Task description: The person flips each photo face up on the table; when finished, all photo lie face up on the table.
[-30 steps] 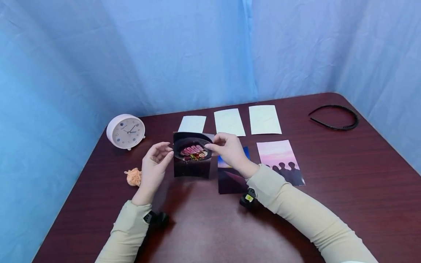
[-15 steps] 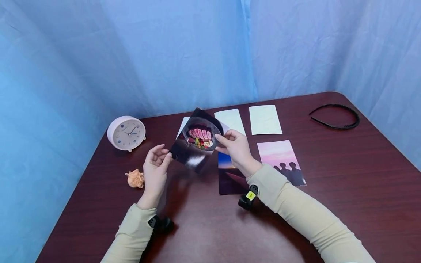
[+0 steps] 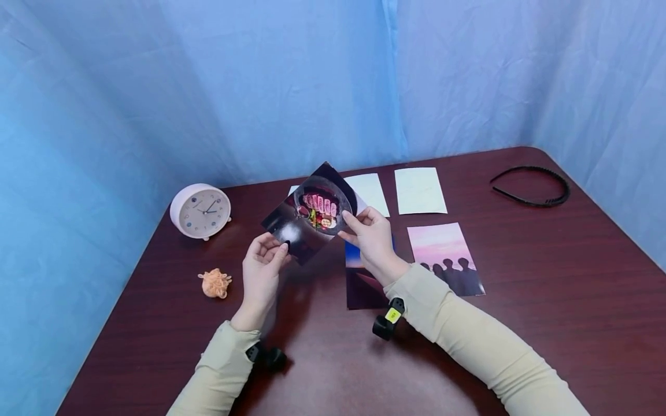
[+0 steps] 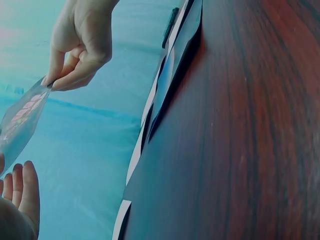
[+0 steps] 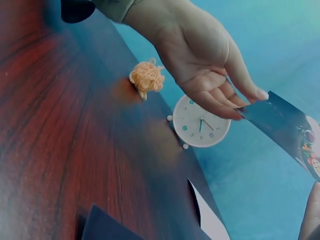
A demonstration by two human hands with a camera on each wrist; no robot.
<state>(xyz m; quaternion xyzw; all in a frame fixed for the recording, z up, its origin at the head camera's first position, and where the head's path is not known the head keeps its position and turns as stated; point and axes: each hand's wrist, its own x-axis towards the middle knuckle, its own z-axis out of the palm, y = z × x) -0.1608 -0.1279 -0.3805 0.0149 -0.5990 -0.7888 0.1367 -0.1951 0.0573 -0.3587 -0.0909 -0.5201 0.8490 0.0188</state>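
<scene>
A glossy dark photo (image 3: 317, 211) of sliced meat on a dark plate hangs above the table, turned cornerwise. My left hand (image 3: 262, 271) pinches its lower left edge between thumb and fingers, which also shows in the right wrist view, where that hand (image 5: 200, 65) grips a dark end of the photo (image 5: 280, 122). At the opposite corner my right hand (image 3: 376, 240) holds it with thumb and fingertips. Below the right hand lies a photo with a blue sky (image 3: 361, 289), partly covered by that hand. A pink photo with silhouetted people (image 3: 442, 254) lies to its right.
Along the back lie white sheets, one at the right (image 3: 420, 190) and one in the middle (image 3: 372, 190); another is mostly hidden by the held photo. A white clock (image 3: 200, 211) and orange scrunchie-like bundle (image 3: 215, 283) stand left. A black headband (image 3: 533, 185) lies far right.
The held photo has turned clockwise from upright to cornerwise and moved up and right. My left hand has shifted right with its grip farther along the photo's edge; the right hand moved slightly right.
</scene>
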